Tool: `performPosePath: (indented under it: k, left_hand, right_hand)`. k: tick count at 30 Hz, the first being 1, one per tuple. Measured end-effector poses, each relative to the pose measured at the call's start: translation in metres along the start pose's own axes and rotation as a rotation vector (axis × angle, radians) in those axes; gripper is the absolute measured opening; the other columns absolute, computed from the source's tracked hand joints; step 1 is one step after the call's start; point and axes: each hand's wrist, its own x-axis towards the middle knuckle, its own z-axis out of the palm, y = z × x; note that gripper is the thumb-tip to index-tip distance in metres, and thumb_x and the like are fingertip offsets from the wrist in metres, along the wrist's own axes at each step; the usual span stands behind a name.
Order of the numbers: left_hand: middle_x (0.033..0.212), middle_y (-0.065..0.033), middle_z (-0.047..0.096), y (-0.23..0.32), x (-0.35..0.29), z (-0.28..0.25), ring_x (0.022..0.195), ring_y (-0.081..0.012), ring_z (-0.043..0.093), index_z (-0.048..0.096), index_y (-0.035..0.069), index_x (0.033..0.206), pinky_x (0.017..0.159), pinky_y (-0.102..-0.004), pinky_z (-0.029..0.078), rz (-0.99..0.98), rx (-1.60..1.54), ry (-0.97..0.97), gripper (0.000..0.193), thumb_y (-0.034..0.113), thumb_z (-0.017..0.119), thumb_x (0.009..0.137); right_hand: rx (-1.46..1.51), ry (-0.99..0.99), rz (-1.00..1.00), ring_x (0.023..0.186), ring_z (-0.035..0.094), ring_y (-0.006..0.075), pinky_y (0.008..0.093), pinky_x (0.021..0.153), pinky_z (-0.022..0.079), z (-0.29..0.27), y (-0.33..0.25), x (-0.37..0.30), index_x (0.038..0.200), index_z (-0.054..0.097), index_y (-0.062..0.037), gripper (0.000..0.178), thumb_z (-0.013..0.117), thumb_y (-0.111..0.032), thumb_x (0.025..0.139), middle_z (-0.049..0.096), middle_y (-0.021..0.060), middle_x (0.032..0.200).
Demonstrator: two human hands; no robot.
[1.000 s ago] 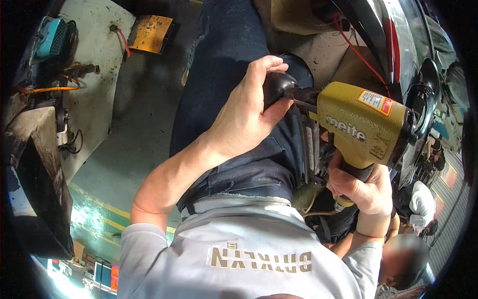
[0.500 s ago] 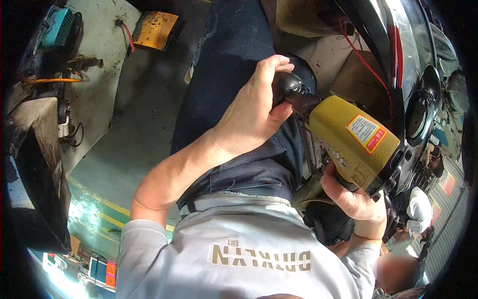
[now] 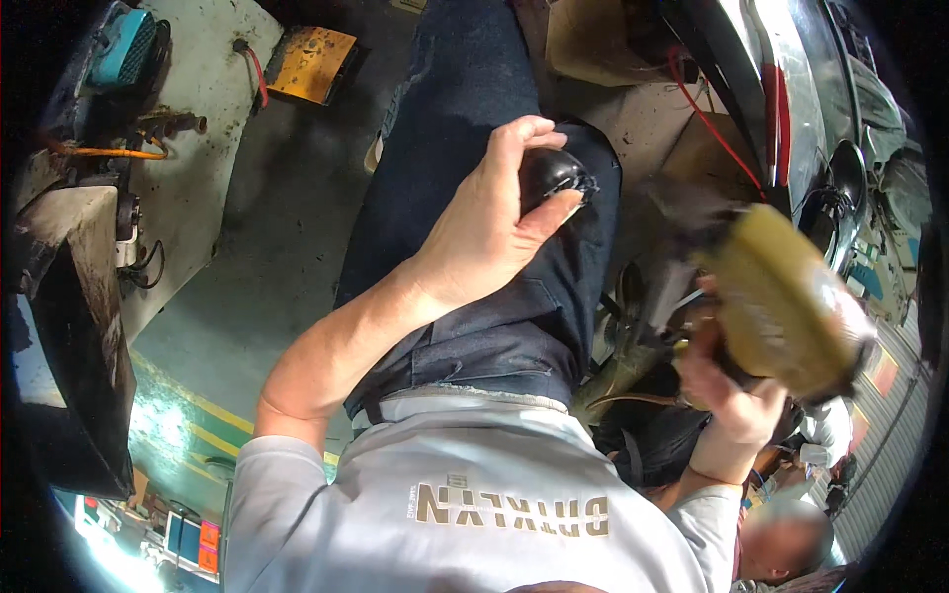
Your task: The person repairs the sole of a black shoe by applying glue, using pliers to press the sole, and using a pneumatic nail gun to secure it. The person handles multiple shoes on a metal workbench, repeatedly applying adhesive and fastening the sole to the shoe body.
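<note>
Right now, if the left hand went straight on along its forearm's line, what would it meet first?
Beyond the black rounded part the left hand holds, the right knee of the dark jeans seems first in line; depth is unclear, so the hand might pass above it.

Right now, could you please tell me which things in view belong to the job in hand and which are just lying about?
In the job:
rounded black piece, in the left hand
yellow pistol-shaped tool, blurred, in the right hand

Apparently just lying about:
orange panel, upper left
turquoise object, upper left
</note>
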Motion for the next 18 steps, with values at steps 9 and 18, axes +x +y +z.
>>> performPosePath:
  k: [9, 18]
  left_hand:
    - [0.132, -0.0147, 0.055, -0.012, -0.017, -0.004, 0.119, -0.0184, 0.055, 0.038, 0.002, 0.138, 0.103, -0.0323, 0.044, -0.035, -0.311, -0.012, 0.068, 0.015, 0.079, 0.086]
    - [0.109, -0.0052, 0.063, -0.024, -0.031, 0.010, 0.101, -0.0129, 0.061, 0.051, 0.003, 0.118, 0.091, -0.0291, 0.049, -0.133, -0.359, 0.169, 0.040, 0.020, 0.075, 0.091]
  right_hand:
    - [-0.038, 0.295, -0.453, 0.071, 0.054, 0.0116, 0.0249, 0.065, 0.043, -0.082, -0.057, 0.087, 0.104, 0.059, 0.0033, 0.020, 0.064, -0.013, 0.093, 0.060, 0.0061, 0.083]
    - [-1.180, 0.561, -0.401, 0.090, 0.070, 0.0312, 0.0388, 0.082, 0.052, -0.168, -0.051, 0.246, 0.118, 0.065, -0.0007, 0.051, 0.062, -0.045, 0.092, 0.072, 0.0208, 0.096]
